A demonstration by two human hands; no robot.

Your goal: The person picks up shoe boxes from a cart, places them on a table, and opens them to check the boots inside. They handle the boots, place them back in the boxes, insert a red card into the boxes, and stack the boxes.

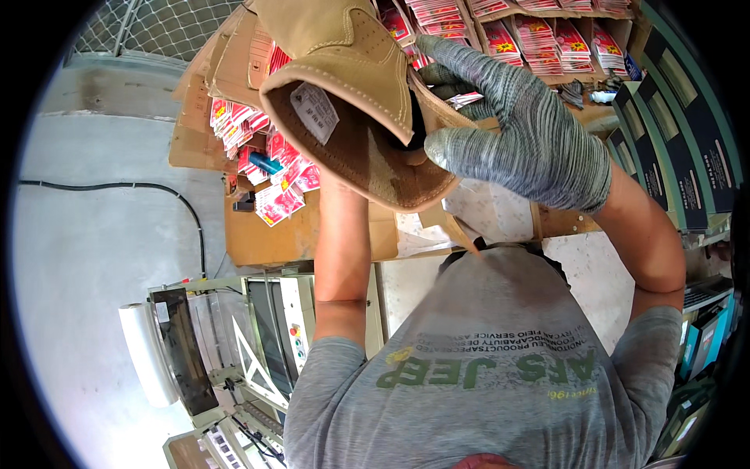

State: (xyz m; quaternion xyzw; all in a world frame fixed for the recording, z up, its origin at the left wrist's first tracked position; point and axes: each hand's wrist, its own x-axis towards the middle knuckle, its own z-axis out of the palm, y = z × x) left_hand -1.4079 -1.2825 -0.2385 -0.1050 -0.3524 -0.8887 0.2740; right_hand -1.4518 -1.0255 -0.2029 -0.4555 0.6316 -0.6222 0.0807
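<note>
The left hand (344, 47) is pushed up inside a tan suede work glove with a wide stiff cuff (344, 102) in the upper middle of the frame, so its fingers cannot be seen — only the bare forearm runs down from the cuff toward the lower centre. The right hand (516, 125), already covered by a grey knitted glove (539, 148), sits just right of it, upper right of centre, and pinches the edge of the tan cuff between thumb and fingers, closed on the leather.

The tan glove's long axis runs from the open cuff at middle frame up to its finger end at the top edge, in line with the left forearm; the cuff mouth gapes down and to the right, toward the gripping right hand, which is the one touching it from outside.

Behind, cardboard boxes (234, 70) hold red-and-white packets (273, 195), and a machine with a clear film roll (148, 352) stands at lower left on the grey concrete floor (86, 234).
</note>
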